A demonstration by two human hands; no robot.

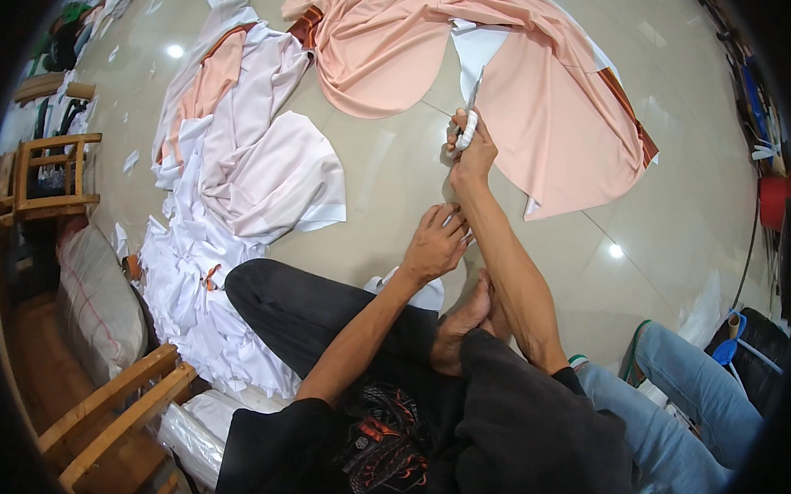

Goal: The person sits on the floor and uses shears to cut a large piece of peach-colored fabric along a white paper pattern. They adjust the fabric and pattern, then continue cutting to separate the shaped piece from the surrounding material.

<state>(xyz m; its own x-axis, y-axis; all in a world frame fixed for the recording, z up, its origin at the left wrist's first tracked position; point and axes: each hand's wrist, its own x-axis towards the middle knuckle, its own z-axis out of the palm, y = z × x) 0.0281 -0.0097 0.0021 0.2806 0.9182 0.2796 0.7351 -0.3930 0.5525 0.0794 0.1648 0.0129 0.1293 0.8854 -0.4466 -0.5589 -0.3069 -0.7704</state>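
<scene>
The right hand (474, 156) is closed around a pair of scissors (467, 132), its fingers wrapped about the white handles, with the blades pointing away from the person. The scissors are over the floor (381, 172), just beside the left edge of the large peach cloth (556, 135) and near a white piece of cloth (478, 51) that shows in the notch between its two rounded lobes. Brown striped trim (625, 111) runs along the peach cloth's far right edge (it ends close to the lower corner).

The left hand (435, 247) is beside the right forearm, its fingers bent and partly closed; whether it has hold of anything I cannot tell, as the fingertips are partly hidden. A bare foot (465, 317) is just below it, next to a leg in dark trousers (324, 310).

On the left, a pale cloth (280, 173) lies in folds, with a smaller peach piece (191, 109) showing along its left side. Below it spreads a heap of white scraps (197, 305). A wooden stool (57, 205) and a stuffed pale sack (102, 302) stand farther left. At the lower right are another person's legs in blue jeans (696, 379).
</scene>
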